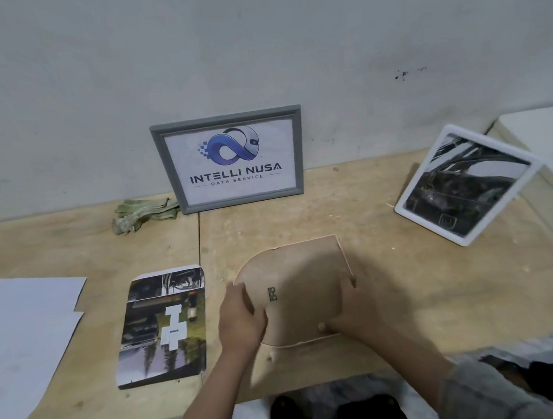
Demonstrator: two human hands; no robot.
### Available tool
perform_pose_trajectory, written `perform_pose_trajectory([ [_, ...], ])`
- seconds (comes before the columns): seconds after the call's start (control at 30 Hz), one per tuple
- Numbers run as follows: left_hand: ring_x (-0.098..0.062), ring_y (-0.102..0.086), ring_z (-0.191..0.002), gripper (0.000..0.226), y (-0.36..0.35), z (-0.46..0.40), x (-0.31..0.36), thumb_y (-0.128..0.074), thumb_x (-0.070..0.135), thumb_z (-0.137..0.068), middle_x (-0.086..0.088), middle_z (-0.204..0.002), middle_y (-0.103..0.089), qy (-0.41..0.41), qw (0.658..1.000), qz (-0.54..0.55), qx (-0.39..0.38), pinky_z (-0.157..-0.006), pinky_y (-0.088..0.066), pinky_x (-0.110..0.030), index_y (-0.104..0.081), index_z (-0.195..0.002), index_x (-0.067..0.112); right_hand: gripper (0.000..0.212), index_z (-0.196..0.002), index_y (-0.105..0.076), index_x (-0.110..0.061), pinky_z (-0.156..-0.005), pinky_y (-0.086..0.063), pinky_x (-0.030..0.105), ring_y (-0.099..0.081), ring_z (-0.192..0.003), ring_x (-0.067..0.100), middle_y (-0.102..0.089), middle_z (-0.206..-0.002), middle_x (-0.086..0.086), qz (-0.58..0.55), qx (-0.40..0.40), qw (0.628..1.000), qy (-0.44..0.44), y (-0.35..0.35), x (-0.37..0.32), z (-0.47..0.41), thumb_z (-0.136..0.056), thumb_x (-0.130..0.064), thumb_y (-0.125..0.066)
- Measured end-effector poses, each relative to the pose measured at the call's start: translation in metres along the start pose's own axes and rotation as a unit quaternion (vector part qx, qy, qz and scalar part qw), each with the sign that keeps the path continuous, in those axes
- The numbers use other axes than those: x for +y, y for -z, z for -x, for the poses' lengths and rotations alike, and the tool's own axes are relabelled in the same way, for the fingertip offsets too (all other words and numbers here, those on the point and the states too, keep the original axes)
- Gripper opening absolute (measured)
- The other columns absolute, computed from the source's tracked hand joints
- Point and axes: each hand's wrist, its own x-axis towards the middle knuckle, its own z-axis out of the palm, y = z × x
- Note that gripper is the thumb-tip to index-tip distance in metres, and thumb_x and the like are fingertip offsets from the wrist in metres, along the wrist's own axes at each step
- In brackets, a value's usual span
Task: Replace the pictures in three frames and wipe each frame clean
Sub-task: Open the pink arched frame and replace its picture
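Frame back [298,293] lies face-down, left hand [240,315] and right hand [345,315] each with grip curled round its edges.

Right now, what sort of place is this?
Probably a plain workshop or workroom: a bare plywood worktable against an unpainted grey wall, with a grey-framed company logo print propped there.
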Motion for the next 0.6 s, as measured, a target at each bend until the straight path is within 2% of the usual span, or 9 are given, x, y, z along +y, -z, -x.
perform_pose_trajectory([
  [0.07, -0.034, -0.059, -0.094, 0.021, 0.004, -0.005, 0.011, -0.068, 0.018, -0.081, -0.010, -0.090, -0.061, 0.088, 0.993, 0.058, 0.058, -0.069, -0.039, -0.031, -0.058, -0.097, 0.008, 0.126, -0.149, -0.013, -0.013, -0.104, -0.034, 0.035, -0.030, -0.132, 0.033, -0.024, -0.145, 0.017, -0.041, 0.028, 0.999, -0.019, -0.005, 0.001, -0.002, -0.051, -0.051, -0.083],
  [0.13, -0.034, -0.061, -0.097, 0.025, 0.010, -0.017, 0.015, -0.069, 0.018, -0.082, -0.012, -0.092, -0.065, 0.163, 0.980, 0.088, 0.071, -0.076, -0.042, -0.032, -0.062, -0.102, 0.005, 0.120, -0.148, -0.021, -0.018, -0.105, -0.034, 0.038, -0.035, -0.129, 0.032, -0.032, -0.142, 0.014, -0.079, 0.063, 0.994, -0.046, -0.005, -0.002, -0.005, -0.051, -0.054, -0.082],
  [0.2, -0.032, -0.063, -0.101, 0.030, 0.017, -0.028, 0.016, -0.070, 0.022, -0.082, -0.013, -0.100, -0.069, 0.187, 0.978, 0.081, 0.044, -0.085, -0.045, -0.032, -0.066, -0.105, 0.004, 0.117, -0.144, -0.029, -0.020, -0.105, -0.036, 0.042, -0.039, -0.127, 0.032, -0.039, -0.140, 0.011, -0.134, 0.081, 0.986, -0.065, -0.003, -0.002, -0.008, -0.046, -0.061, -0.079],
  [0.27, -0.029, -0.065, -0.084, 0.014, 0.024, -0.036, 0.015, -0.069, 0.026, -0.083, -0.009, -0.080, -0.070, 0.190, 0.978, 0.091, 0.003, -0.078, -0.048, -0.031, -0.069, -0.077, 0.013, 0.115, -0.137, -0.040, -0.021, -0.100, -0.042, 0.046, -0.048, -0.121, 0.030, -0.049, -0.133, 0.008, -0.198, 0.081, 0.974, -0.070, -0.004, 0.005, -0.014, -0.039, -0.070, -0.074],
  [0.33, -0.023, -0.055, -0.061, 0.038, 0.032, -0.044, 0.016, -0.068, 0.024, -0.084, -0.005, -0.053, -0.055, 0.186, 0.976, 0.110, -0.015, -0.062, -0.043, -0.028, -0.055, -0.050, 0.014, 0.104, -0.128, -0.048, -0.022, -0.094, -0.048, 0.045, -0.056, -0.113, 0.027, -0.057, -0.122, 0.006, -0.235, 0.080, 0.967, -0.058, -0.002, 0.010, -0.017, -0.040, -0.070, -0.074],
  [0.37, -0.021, -0.049, -0.058, 0.042, 0.038, -0.047, 0.018, -0.068, 0.022, -0.084, -0.005, -0.050, -0.049, 0.186, 0.975, 0.120, -0.021, -0.059, -0.039, -0.027, -0.050, -0.047, 0.014, 0.096, -0.127, -0.050, -0.021, -0.093, -0.049, 0.044, -0.057, -0.112, 0.026, -0.058, -0.121, 0.006, -0.242, 0.082, 0.966, -0.046, 0.000, 0.010, -0.016, -0.047, -0.066, -0.077],
  [0.47, -0.023, -0.051, -0.059, 0.035, 0.062, -0.061, 0.034, -0.069, 0.019, -0.082, -0.010, -0.056, -0.051, 0.194, 0.974, 0.115, -0.036, -0.058, -0.039, -0.026, -0.055, -0.052, 0.007, 0.070, -0.125, -0.056, -0.014, -0.099, -0.043, 0.042, -0.053, -0.114, 0.026, -0.057, -0.121, 0.009, -0.192, 0.104, 0.975, 0.045, 0.012, 0.004, -0.010, -0.071, -0.054, -0.074],
  [0.53, -0.023, -0.046, -0.049, 0.035, 0.080, -0.067, 0.045, -0.066, 0.010, -0.079, -0.011, -0.051, -0.048, 0.207, 0.971, 0.114, -0.043, -0.047, -0.035, -0.025, -0.049, -0.050, 0.003, 0.075, -0.121, -0.061, -0.015, -0.103, -0.038, 0.040, -0.049, -0.119, 0.025, -0.057, -0.124, 0.009, -0.138, 0.114, 0.969, 0.171, 0.022, -0.003, 0.001, -0.072, -0.072, -0.058],
  [0.6, -0.020, -0.040, -0.043, 0.028, 0.096, -0.074, 0.051, -0.061, -0.002, -0.072, -0.012, -0.051, -0.044, 0.224, 0.963, 0.139, -0.052, -0.044, -0.029, -0.023, -0.043, -0.052, 0.004, 0.077, -0.121, -0.063, -0.018, -0.103, -0.036, 0.035, -0.048, -0.121, 0.020, -0.057, -0.128, 0.005, -0.056, 0.104, 0.952, 0.282, 0.036, -0.011, 0.012, -0.075, -0.078, -0.046],
])
